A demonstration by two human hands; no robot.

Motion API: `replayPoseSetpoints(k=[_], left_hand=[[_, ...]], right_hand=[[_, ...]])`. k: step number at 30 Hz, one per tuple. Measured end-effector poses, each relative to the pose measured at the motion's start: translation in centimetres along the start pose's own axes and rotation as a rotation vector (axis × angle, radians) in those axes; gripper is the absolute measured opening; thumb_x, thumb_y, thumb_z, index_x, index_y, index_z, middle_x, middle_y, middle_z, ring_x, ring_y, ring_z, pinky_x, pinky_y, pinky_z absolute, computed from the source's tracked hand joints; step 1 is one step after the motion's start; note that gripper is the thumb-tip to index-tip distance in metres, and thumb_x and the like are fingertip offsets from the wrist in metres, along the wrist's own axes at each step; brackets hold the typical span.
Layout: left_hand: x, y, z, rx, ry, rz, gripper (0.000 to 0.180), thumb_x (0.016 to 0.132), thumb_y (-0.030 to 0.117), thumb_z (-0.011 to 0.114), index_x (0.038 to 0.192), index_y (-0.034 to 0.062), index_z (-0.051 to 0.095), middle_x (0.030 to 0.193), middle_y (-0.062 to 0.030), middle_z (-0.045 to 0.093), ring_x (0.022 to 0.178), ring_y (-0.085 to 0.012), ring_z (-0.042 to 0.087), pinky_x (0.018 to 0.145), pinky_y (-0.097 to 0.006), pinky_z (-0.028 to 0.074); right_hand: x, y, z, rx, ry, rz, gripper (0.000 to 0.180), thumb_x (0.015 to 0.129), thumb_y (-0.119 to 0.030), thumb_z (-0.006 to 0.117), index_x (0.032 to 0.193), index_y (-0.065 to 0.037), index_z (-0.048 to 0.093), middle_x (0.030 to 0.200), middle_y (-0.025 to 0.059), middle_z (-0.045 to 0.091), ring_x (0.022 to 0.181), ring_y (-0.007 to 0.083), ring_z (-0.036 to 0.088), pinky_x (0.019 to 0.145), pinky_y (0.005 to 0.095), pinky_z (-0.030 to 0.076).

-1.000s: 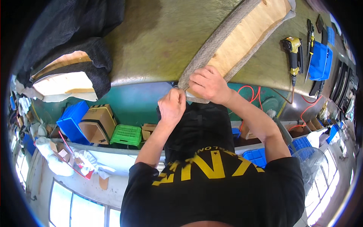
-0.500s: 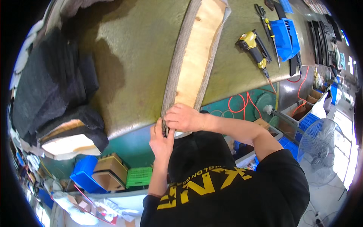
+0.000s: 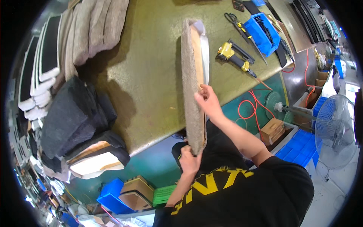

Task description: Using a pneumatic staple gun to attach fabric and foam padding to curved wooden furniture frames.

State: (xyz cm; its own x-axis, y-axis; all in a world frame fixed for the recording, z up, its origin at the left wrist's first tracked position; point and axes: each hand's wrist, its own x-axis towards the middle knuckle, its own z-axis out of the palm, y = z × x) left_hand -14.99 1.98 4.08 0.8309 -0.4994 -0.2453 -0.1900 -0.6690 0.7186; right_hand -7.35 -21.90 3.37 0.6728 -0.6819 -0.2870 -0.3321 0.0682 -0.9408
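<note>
A long wooden board covered in grey-brown fabric (image 3: 191, 87) is tilted up on its edge, its fabric side turned left and its bare wood facing right. White lining shows along its far right edge. Its near end overhangs the table's front, where my left hand (image 3: 189, 160) is closed around the corner. About halfway along, my right hand (image 3: 209, 101) has its fingers bent at the right edge, the thumb by the fabric. A yellow and black staple gun (image 3: 234, 56) lies on the table to the right of the board.
Scissors (image 3: 236, 22) and a blue bin (image 3: 262, 34) lie beyond the staple gun on the table (image 3: 151, 87). Black fabric pieces (image 3: 75, 117) and grey-brown covers (image 3: 98, 30) are piled at left. A fan (image 3: 334, 132) stands at right, near a red hose (image 3: 251, 109).
The board has been tipped from lying wood side up onto its edge. My right hand has moved away from my left, farther along the board. The view has shifted left.
</note>
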Motion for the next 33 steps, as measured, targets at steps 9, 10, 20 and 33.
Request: replayPoseSetpoints(k=[9, 10, 20, 33], left_hand=[[5.7, 6.2, -2.7, 0.065, -0.493, 0.392, 0.04, 0.077, 0.033, 0.083, 0.094, 0.0066, 0.057, 0.084, -0.0104, 0.062, 0.074, -0.0283, 0.065, 0.061, -0.04, 0.053], [7.4, 7.0, -3.1, -0.02, -0.676, 0.223, 0.039, 0.078, 0.035, 0.082, 0.092, 0.0067, 0.059, 0.079, -0.01, 0.062, 0.071, -0.0277, 0.065, 0.061, -0.04, 0.052], [44.4, 16.5, 1.3, -0.166, 0.283, 0.616, 0.039, 0.103, 0.027, 0.048, 0.124, -0.003, 0.061, 0.124, -0.0211, 0.061, 0.116, -0.0336, 0.058, 0.099, -0.041, 0.046], [48.2, 17.2, 2.5, -0.471, -0.074, 0.393, 0.034, 0.103, 0.023, 0.048, 0.093, -0.0011, 0.068, 0.087, -0.0117, 0.069, 0.085, -0.0179, 0.063, 0.08, -0.032, 0.049]], right_hand=[[5.0, -2.2, -5.8, 0.201, -0.125, 0.122, 0.032, 0.098, -0.028, 0.064, 0.108, 0.003, 0.062, 0.09, 0.0025, 0.063, 0.083, 0.0097, 0.056, 0.074, 0.0286, 0.048], [4.8, -1.9, -6.1, 0.253, -0.128, 0.121, 0.029, 0.1, -0.026, 0.062, 0.104, 0.002, 0.063, 0.091, 0.0018, 0.064, 0.084, 0.0092, 0.056, 0.075, 0.0288, 0.048], [4.8, -1.5, -7.2, 0.361, -0.301, 0.193, 0.025, 0.103, -0.024, 0.054, 0.1, 0.0, 0.059, 0.088, -0.0002, 0.061, 0.081, 0.0078, 0.053, 0.074, 0.0302, 0.047], [5.5, -3.2, -3.7, -0.098, -0.027, 0.113, 0.044, 0.103, -0.029, 0.053, 0.074, 0.003, 0.048, 0.061, 0.0243, 0.038, 0.053, 0.0345, 0.033, 0.052, 0.0436, 0.041]])
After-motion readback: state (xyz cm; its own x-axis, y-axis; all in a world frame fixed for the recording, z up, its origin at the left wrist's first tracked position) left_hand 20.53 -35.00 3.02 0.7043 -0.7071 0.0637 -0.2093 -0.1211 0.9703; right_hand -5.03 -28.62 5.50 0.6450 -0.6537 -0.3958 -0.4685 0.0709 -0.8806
